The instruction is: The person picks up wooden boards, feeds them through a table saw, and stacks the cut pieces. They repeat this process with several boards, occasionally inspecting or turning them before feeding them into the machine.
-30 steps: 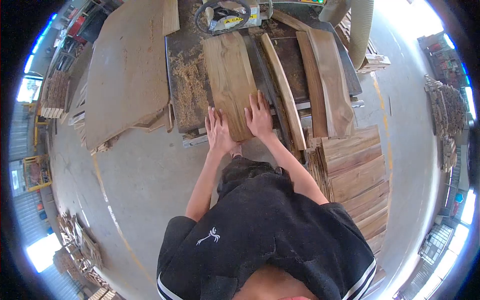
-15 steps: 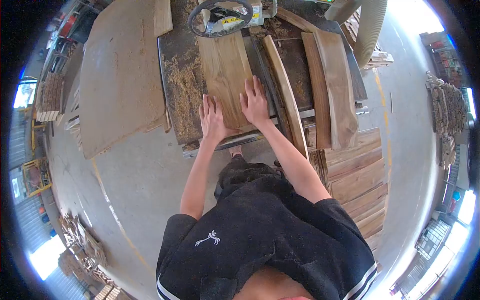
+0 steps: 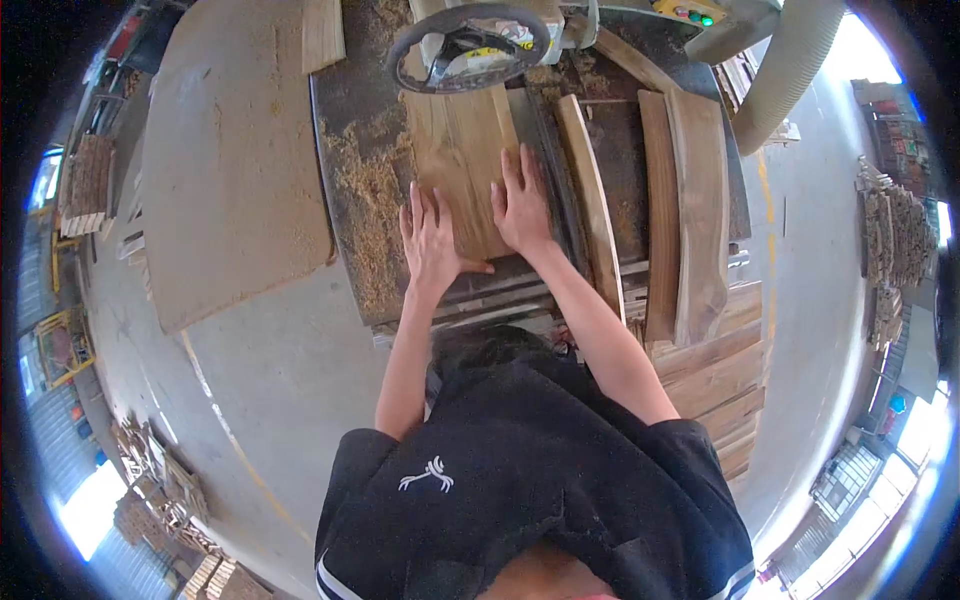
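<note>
At the bottom of the frame the person's black shirt fills the view, and both bare arms reach up toward the centre. The left hand [image 3: 432, 240] lies flat with fingers spread, its palm at the near left corner of a wooden board [image 3: 462, 165], thumb hooked along the board's near end; its grip is open, pressing rather than grasping. The right hand [image 3: 522, 208] lies flat on the board's near right part, fingers pointing up the frame, grip likewise open and holding nothing.

The board sits lengthwise at centre frame on a dark machine surface [image 3: 350, 120], its far end reaching under a dark ring-shaped guard [image 3: 470, 45] with a yellow label at the top centre. Loose sawdust [image 3: 372, 195] is heaped on the surface just left of the board and of the left hand.

Just right of the right hand, a narrow strip of wood [image 3: 590, 200] runs up the frame. Farther right lie two wider planks [image 3: 685, 210] side by side, their near ends hanging past the surface edge. Below them, at right centre, is a stack of boards [image 3: 715, 385].

At upper left, a large flat panel [image 3: 230, 160] rests beside the machine. At upper right, a ribbed extraction hose [image 3: 790, 75] curves out of frame. Concrete floor [image 3: 280, 390] spreads at lower left, with small piles of wood at the frame edges.
</note>
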A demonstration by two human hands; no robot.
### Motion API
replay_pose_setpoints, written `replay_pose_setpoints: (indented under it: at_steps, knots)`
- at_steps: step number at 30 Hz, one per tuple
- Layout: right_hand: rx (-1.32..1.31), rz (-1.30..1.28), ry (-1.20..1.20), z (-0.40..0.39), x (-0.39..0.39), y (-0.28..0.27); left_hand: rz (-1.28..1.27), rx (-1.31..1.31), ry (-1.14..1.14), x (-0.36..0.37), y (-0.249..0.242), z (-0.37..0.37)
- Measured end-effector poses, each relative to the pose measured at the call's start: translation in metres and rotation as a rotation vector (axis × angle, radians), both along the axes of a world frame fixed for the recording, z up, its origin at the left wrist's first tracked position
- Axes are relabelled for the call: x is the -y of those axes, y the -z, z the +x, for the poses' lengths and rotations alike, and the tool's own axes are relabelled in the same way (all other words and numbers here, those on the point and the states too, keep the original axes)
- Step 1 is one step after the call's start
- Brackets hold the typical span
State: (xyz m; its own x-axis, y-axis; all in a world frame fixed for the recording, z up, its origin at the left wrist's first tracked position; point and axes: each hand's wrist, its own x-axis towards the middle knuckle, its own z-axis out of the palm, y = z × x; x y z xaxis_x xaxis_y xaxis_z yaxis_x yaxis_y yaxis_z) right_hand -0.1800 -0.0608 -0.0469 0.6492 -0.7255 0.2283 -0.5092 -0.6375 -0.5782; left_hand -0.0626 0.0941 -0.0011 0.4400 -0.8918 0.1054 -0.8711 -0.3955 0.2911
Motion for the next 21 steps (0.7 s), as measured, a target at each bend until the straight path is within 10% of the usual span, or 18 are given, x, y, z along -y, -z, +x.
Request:
replay_pose_setpoints:
  at_steps: [13,21]
  knots:
    - [0.071,-0.171,0.047,0.063,0.064,-0.011,-0.093,-0.092,0.050,0.053,0.004,0.084]
    - [0.294,-0.312,0.025,0.074,0.081,-0.015,-0.282,0.139,-0.292,0.139,0.020,0.300]
